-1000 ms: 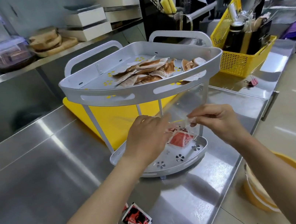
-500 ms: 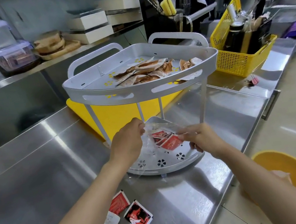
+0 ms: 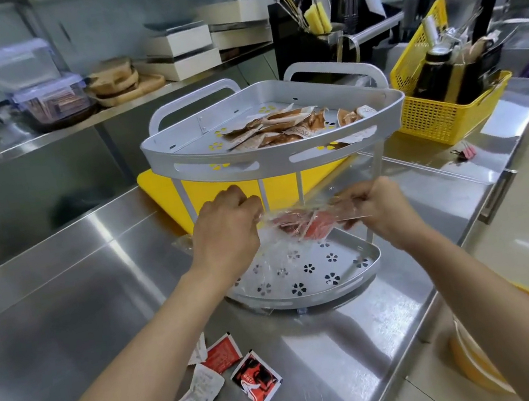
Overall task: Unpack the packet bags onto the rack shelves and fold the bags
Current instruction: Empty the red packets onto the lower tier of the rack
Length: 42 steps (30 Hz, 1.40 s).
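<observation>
Steel counter (image 3: pixel 64 301) fills the view, and the grey two-tier rack (image 3: pixel 277 160) stands on it. Up on the top shelf (image 3: pixel 185 143) there's a heap of brown packets (image 3: pixel 275 127). The bottom shelf (image 3: pixel 321 281), punched with flower holes, sits right under the hands. A yellow board (image 3: pixel 213 194) shows behind the rack, and a yellow basket (image 3: pixel 433 118) is off to the right. Both hands hold a clear bag (image 3: pixel 285 252) stretched just above the bottom shelf. The left hand (image 3: pixel 226 230) is curled and grips its left edge, while the right hand (image 3: pixel 382 209) pinches its right edge. Red packets (image 3: pixel 321 227) sit inside the bag, blurred. Near the counter's front edge a few loose packets (image 3: pixel 222 357) lie flat, red and white.
</observation>
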{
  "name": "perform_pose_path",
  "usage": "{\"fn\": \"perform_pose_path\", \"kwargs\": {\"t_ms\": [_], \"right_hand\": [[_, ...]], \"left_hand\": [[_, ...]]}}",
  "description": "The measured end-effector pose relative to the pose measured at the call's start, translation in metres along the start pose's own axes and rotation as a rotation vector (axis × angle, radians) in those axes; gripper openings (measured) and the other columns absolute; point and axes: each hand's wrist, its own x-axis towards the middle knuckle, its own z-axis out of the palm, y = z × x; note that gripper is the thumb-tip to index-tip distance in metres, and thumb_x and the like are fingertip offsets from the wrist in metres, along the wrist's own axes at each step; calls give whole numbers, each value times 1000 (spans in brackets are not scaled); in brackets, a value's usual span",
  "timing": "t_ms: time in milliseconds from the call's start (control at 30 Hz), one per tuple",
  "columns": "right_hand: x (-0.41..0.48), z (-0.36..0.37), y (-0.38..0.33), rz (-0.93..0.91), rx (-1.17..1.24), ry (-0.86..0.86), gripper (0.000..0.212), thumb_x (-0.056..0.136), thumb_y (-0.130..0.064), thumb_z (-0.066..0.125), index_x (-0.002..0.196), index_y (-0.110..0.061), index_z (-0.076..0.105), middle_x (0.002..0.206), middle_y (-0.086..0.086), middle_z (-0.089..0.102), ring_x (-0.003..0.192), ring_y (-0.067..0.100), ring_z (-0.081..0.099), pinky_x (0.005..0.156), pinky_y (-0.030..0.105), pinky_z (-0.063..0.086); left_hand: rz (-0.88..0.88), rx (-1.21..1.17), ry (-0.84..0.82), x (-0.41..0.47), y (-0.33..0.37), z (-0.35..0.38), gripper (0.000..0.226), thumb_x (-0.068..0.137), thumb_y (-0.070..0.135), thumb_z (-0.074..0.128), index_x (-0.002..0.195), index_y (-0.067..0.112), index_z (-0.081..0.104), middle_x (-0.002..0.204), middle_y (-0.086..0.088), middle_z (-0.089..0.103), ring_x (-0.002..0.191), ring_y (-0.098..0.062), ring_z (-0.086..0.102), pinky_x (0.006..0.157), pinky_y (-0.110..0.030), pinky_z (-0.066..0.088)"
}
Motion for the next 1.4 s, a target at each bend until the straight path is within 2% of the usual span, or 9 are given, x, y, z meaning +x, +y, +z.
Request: {"fn": "perform_pose_path", "kwargs": {"t_ms": [100,267,433,567,733,933,1100,1233,1400], "right_hand": [[-3,1,-4,-94,-55,23,16,70,-3,74,86,-2,74,79,17,73,69,31,69,72,47,57],[-4,1,-3,-133,-525,-200,18,80,9,56,86,1,71,73,16,71,52,21,64,51,21,52],[-9,4,-9,-471,-494,246,9,76,-1,65,79,1,73,69,19,72,58,29,65,55,22,38],[-6,14,1,-174,-497,54,15,82,0,58,86,5,72,84,25,72,76,36,66,65,34,49],[-11,17,-11,-394,-402,363,9,75,6,60,77,9,69,77,27,70,72,38,66,65,35,48],[-16,15,-10,-426,-387,353,11,75,9,59,79,9,70,80,25,70,76,34,66,65,27,38],[-12,2,-34,-598,-266,506,11,73,6,68,84,5,70,79,19,69,72,18,58,64,7,37],[-15,-3,-28,-698,-276,495,7,75,4,68,82,6,70,82,19,70,74,24,64,66,25,48],[-34,10,22,-622,-430,169,6,72,8,66,76,7,70,82,23,71,72,35,69,64,43,58]], "left_hand": [[-56,42,-1,-5,3,0,27,71,-14,50,90,3,59,83,-17,61,78,-37,55,54,-36,34],[-42,207,-218,-10,-5,19,48,80,-12,42,120,12,48,107,-9,65,109,-31,54,68,-40,44],[-24,160,53,-2,-1,3,45,51,-21,56,85,7,68,66,-12,68,67,-32,65,44,-30,44],[-46,95,-92,-16,1,23,51,75,-14,46,117,11,58,111,-8,67,109,-29,58,85,-36,46],[-124,27,87,-12,7,20,49,52,-26,57,90,3,70,80,-15,73,72,-31,69,48,-34,53],[-265,-108,53,-12,9,25,52,81,-11,41,124,14,55,118,-11,65,101,-32,60,68,-39,47],[-192,-258,403,6,19,5,35,73,-11,39,95,-3,64,76,-27,65,69,-45,59,53,-42,43],[-65,-238,410,-12,21,26,42,72,-17,43,105,-3,65,103,-20,70,94,-36,67,82,-46,53],[36,-78,169,-59,3,66,42,63,-25,44,93,-6,68,87,-20,72,84,-34,69,92,-51,47]]}}
